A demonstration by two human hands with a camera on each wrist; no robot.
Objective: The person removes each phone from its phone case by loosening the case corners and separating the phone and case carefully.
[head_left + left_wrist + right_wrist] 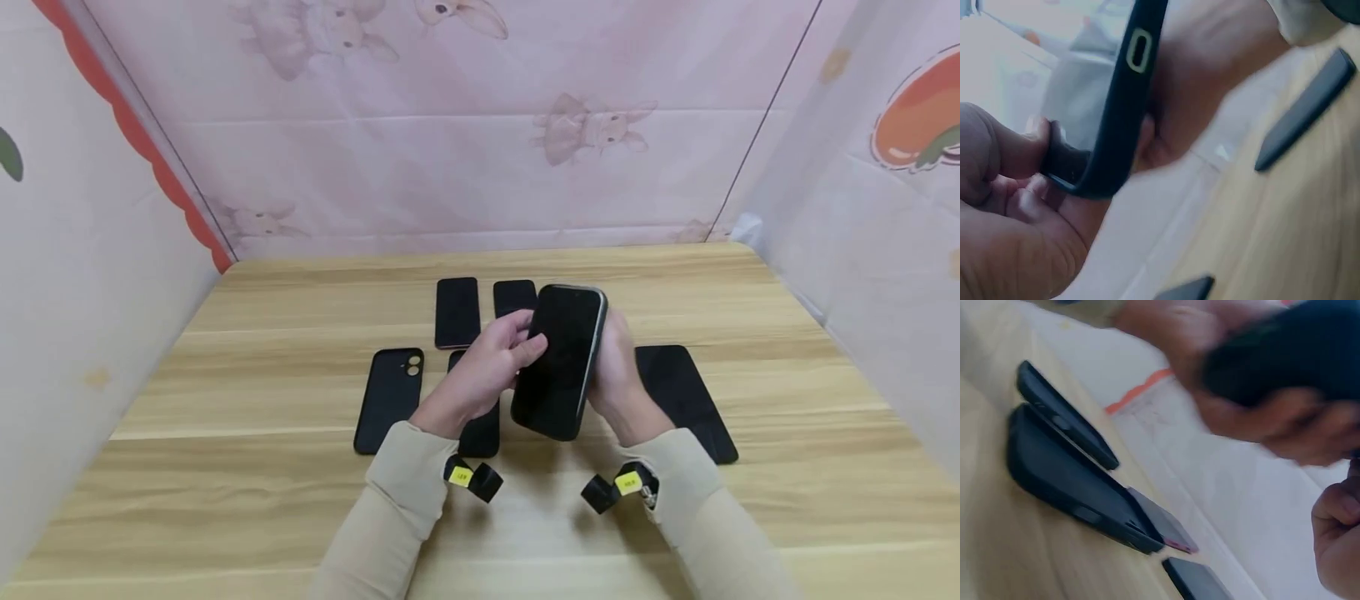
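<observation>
Both hands hold a black-screened phone (558,367) in a dark case, tilted above the middle of the table. My left hand (495,354) grips its left side, thumb lying over the edge of the screen and fingers behind. My right hand (618,375) holds the opposite side, its fingers mostly hidden behind the phone. In the left wrist view, the dark case (1119,125) shows a light-rimmed slot in its edge, and the left hand (1029,231) pinches one corner. The right wrist view shows the case's dark back (1291,356), blurred, with the right hand (1341,531) at the lower right.
On the wooden table (225,483) lie an empty black phone case (386,400) with camera holes and another black case (480,429) partly under the left arm. Two dark phones (457,312) lie behind. A larger black slab (686,400) lies right of the right hand. Printed cloth walls surround the table.
</observation>
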